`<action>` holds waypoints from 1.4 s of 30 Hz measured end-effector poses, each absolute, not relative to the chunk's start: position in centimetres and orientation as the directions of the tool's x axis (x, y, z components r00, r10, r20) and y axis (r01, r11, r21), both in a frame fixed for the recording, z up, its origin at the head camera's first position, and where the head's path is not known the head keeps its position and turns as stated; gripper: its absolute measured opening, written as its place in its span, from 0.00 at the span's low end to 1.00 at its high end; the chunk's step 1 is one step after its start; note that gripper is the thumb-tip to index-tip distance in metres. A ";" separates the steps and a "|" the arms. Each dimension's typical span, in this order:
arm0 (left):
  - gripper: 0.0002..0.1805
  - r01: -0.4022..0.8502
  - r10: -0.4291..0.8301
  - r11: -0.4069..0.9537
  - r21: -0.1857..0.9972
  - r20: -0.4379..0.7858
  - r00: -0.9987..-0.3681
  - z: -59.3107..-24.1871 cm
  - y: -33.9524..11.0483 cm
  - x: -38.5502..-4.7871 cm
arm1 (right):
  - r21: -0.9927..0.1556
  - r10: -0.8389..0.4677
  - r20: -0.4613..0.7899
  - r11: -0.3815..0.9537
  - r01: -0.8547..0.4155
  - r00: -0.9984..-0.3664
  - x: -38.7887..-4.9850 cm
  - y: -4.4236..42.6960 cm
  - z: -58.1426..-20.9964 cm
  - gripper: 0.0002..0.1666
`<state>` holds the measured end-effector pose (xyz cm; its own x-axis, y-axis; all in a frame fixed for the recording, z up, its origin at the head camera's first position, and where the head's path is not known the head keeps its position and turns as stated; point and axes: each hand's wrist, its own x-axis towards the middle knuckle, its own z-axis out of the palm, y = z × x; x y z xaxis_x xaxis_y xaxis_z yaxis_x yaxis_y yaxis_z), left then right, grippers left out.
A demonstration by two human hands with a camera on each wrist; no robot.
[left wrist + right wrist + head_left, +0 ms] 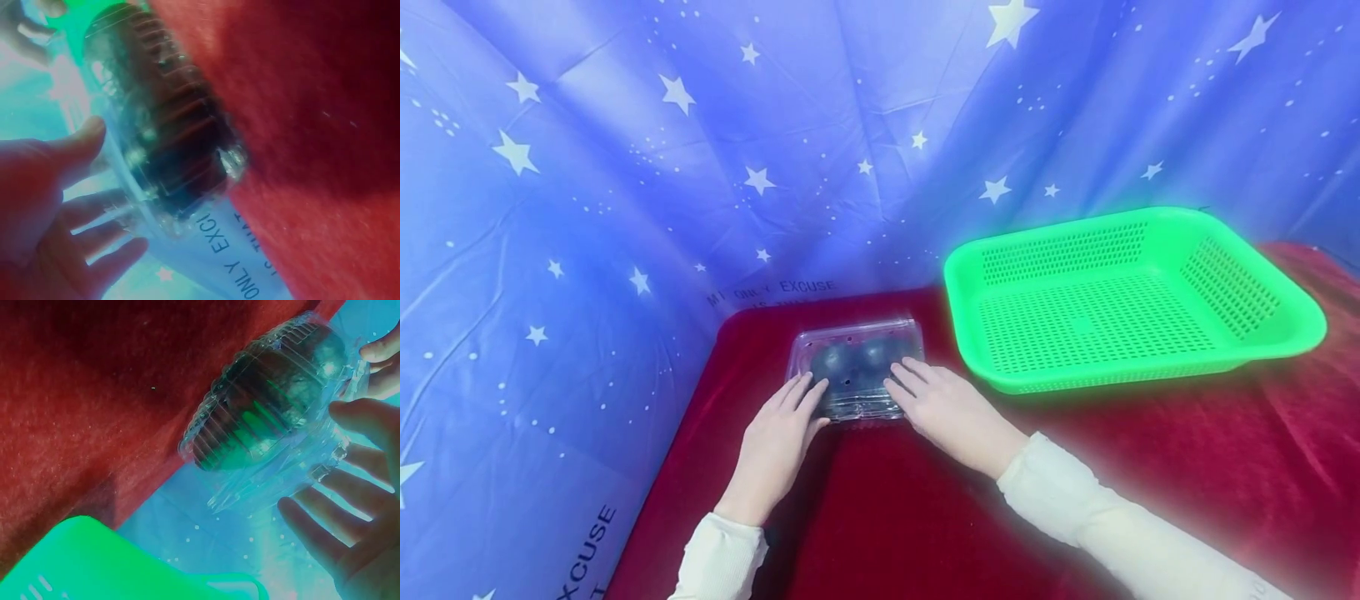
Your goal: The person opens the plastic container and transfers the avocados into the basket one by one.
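Note:
A clear plastic clamshell box lies on the red cloth, with dark, rounded items inside; their kind cannot be told. On the box's near left corner rests my left hand, its fingers extended over the lid edge. My right hand touches the near right side, fingers fairly straight as well. In the left wrist view, the thumb and spread fingers of the left hand lie along the box's top side. The right wrist view has the right hand beside the ridged box, fingers spread.
To the right of the box stands a bright green plastic basket with perforated walls. The red cloth covers the table. Behind and to the left hangs a blue curtain with white stars.

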<state>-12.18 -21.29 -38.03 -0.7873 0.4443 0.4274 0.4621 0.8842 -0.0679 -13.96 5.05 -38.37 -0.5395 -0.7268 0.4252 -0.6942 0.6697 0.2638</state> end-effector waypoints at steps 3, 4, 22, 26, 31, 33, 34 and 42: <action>0.28 0.473 0.477 0.872 -0.125 0.433 -0.765 -38.3 -21.4 -12.3 | 0.246 -0.711 0.474 0.674 -0.697 -0.520 -14.1 5.0 -38.5 0.32; 0.29 0.479 0.488 0.867 -0.139 0.433 -0.758 -38.4 -21.4 -12.3 | 0.235 -0.705 0.487 0.674 -0.700 -0.516 -14.1 4.9 -38.5 0.31; 0.36 0.576 0.654 0.757 -0.310 0.352 -0.670 -37.9 -22.3 -13.0 | 0.257 -0.694 0.549 0.671 -0.696 -0.466 -14.7 4.3 -38.7 0.25; 0.38 0.581 0.661 0.750 -0.318 0.326 -0.676 -37.7 -22.3 -13.1 | 0.319 -0.717 0.525 0.666 -0.674 -0.460 -14.6 3.9 -38.5 0.21; 0.35 0.575 0.670 0.741 -0.347 0.315 -0.673 -37.4 -22.1 -13.4 | 0.360 -0.726 0.504 0.668 -0.651 -0.467 -14.3 3.5 -38.4 0.23; 0.32 0.569 0.676 0.734 -0.372 0.316 -0.666 -37.3 -22.0 -13.4 | 0.370 -0.726 0.503 0.671 -0.643 -0.469 -14.2 3.4 -38.5 0.25; 0.30 0.565 0.677 0.732 -0.381 0.316 -0.664 -37.3 -21.9 -13.5 | 0.373 -0.725 0.503 0.673 -0.638 -0.470 -14.1 3.3 -38.5 0.25; 0.24 0.549 0.668 0.742 -0.384 0.359 -0.652 -36.4 -21.8 -13.7 | 0.367 -0.712 0.501 0.689 -0.625 -0.491 -14.0 3.0 -38.7 0.26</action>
<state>-13.71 -21.75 -36.43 -0.6521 0.6679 0.3586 0.5494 0.7423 -0.3836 -13.98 3.01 -38.68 -0.4915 -0.7124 0.5010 -0.6248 0.6892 0.3670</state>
